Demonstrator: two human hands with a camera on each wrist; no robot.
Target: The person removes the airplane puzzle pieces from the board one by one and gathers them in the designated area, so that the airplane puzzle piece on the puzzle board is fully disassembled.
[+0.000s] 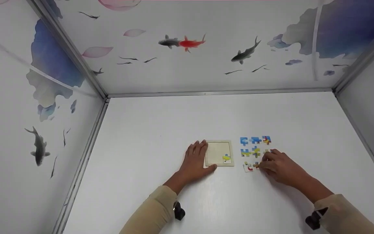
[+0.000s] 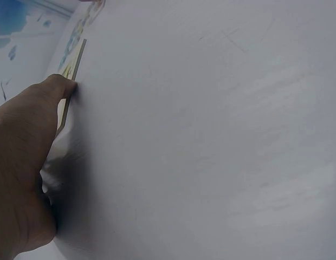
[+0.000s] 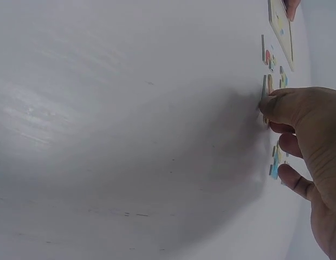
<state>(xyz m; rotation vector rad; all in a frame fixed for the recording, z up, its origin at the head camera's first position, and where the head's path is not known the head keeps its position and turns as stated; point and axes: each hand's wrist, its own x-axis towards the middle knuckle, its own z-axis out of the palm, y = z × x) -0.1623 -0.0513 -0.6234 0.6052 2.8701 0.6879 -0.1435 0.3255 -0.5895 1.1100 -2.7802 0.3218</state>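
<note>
In the head view, a shallow square wooden puzzle tray point(image 1: 214, 152) lies on the table with one yellow-and-white piece point(image 1: 226, 158) in its lower right corner. My left hand point(image 1: 194, 164) rests at the tray's left side, fingers extended along that edge and thumb by the near edge. To the right, loose jigsaw pieces point(image 1: 255, 151) lie in rough rows. Over the near row, my right hand point(image 1: 282, 167) pinches a puzzle piece point(image 3: 270, 84) between thumb and fingers, low at the table surface. That hand partly hides the pieces at the right end of the rows.
A white table point(image 1: 167, 123) spreads around the tray and pieces. Printed wall panels with fish stand at the back point(image 1: 206, 71) and both sides, meeting the table at grey metal edging point(image 1: 187, 95). Each wrist carries a small black device point(image 1: 179, 211).
</note>
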